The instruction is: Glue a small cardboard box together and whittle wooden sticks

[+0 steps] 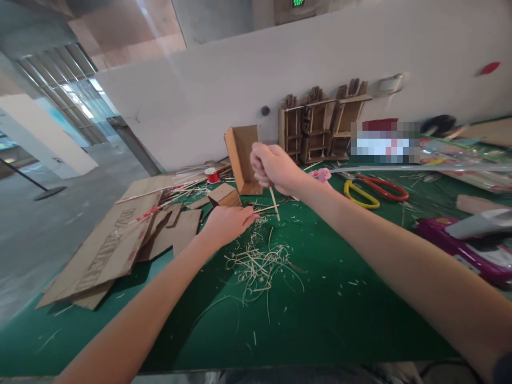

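Note:
My right hand [272, 168] is closed in a fist round a thin wooden stick [274, 205] that points down toward the green table [328, 309]. Lower and to the left, my left hand [226, 224] rests near the table surface, its fingers closed on the end of a thin bamboo strip [264, 210]. A heap of pale wood shavings [260, 264] lies on the green mat just in front of both hands. A small cardboard box [224, 196] sits right behind my left hand.
Flat cardboard sheets [116, 240] hang over the table's left edge. An upright cardboard piece [242, 157], a red thread spool [212, 175] and cardboard shelf models [320, 128] stand by the wall. Yellow and red scissors [372, 189] and a purple tool [460, 245] lie to the right.

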The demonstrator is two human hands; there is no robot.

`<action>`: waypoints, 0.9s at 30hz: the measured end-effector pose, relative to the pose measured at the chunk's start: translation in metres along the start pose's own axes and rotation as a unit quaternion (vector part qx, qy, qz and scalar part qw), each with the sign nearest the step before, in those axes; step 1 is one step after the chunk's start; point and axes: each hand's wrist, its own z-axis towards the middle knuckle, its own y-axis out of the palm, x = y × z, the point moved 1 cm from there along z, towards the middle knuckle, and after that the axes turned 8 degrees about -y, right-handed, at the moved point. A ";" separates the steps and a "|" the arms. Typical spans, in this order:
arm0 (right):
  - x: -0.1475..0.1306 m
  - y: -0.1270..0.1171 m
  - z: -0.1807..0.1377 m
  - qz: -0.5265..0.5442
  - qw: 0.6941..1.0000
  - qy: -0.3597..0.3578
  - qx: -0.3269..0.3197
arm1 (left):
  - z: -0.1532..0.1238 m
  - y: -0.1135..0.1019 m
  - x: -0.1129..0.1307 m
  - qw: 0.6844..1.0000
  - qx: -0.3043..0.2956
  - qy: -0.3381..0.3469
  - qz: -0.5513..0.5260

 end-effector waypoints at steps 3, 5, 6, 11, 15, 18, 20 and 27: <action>-0.002 -0.012 0.005 0.054 0.996 -0.008 0.077 | -0.004 -0.012 0.003 0.999 0.038 -0.023 -0.017; -0.001 -0.016 0.005 0.089 0.993 0.000 0.080 | -0.005 -0.017 0.006 0.997 0.050 -0.043 -0.029; 0.000 -0.015 0.005 0.101 0.992 0.011 0.073 | -0.006 -0.018 0.007 0.997 0.049 -0.049 -0.034; 0.009 -0.005 0.002 0.124 0.990 0.067 0.014 | -0.005 -0.017 0.006 0.997 0.027 -0.049 -0.050; 0.010 -0.004 0.001 0.125 0.990 0.058 -0.014 | -0.002 -0.017 0.004 0.995 0.047 -0.073 -0.046; 0.009 -0.007 0.001 0.119 0.991 0.057 -0.028 | 0.001 -0.020 0.004 0.995 0.050 -0.072 -0.041; 0.009 -0.009 0.002 0.118 0.991 0.058 -0.035 | 0.003 -0.022 0.004 0.996 0.041 -0.062 -0.040; 0.010 -0.012 0.002 0.130 0.989 0.064 -0.028 | 0.007 -0.020 -0.001 0.997 0.019 -0.027 -0.066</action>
